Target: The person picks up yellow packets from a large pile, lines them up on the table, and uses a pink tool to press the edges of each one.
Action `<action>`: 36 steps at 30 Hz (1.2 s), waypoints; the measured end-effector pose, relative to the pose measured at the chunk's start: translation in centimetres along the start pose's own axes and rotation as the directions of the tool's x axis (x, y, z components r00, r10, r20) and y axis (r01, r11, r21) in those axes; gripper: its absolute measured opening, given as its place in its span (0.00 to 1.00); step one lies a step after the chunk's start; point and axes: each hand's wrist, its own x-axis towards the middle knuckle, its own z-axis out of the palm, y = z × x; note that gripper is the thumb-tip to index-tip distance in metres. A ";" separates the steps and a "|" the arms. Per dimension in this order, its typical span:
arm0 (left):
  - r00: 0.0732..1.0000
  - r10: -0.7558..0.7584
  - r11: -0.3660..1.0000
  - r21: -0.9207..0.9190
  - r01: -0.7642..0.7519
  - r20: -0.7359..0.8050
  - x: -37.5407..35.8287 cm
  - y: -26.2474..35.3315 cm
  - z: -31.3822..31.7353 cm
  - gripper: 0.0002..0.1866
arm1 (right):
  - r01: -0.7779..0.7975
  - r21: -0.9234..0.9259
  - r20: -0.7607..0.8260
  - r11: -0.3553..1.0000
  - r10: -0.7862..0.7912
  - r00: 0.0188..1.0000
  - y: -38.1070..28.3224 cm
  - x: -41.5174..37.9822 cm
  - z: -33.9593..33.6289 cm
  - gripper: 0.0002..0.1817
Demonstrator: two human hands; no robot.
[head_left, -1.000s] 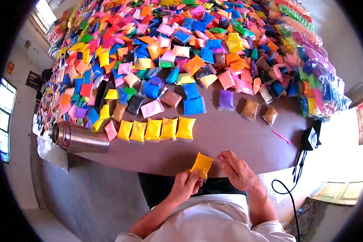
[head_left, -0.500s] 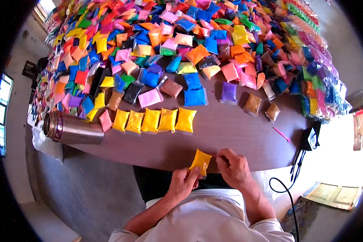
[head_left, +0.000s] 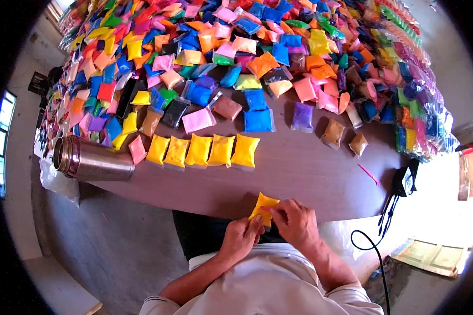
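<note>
A yellow packet (head_left: 263, 206) is upright at the table's near edge, its lower left corner pinched by my left hand (head_left: 240, 237). My right hand (head_left: 295, 220) is closed around a thin pinkish tool, mostly hidden by the fingers; its tip lies over the front of the packet. Beyond them, several yellow packets (head_left: 198, 150) stand side by side in a row on the table (head_left: 310, 181).
A steel flask (head_left: 97, 159) lies on its side at the left. A large heap of coloured packets (head_left: 210, 47) covers the far side. At the right are a pink stick (head_left: 369, 174) and a black device (head_left: 404, 181) with cables.
My right hand has moved left, bringing the tool from the packet's right edge over its front. The view has shifted slightly. My left hand keeps its hold.
</note>
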 end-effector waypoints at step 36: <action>0.998 0.007 0.997 0.077 -0.013 0.068 0.6 0.9 -0.2 0.27 | -0.075 -0.259 -0.044 0.963 0.065 0.997 0.6 4.9 -2.2 0.07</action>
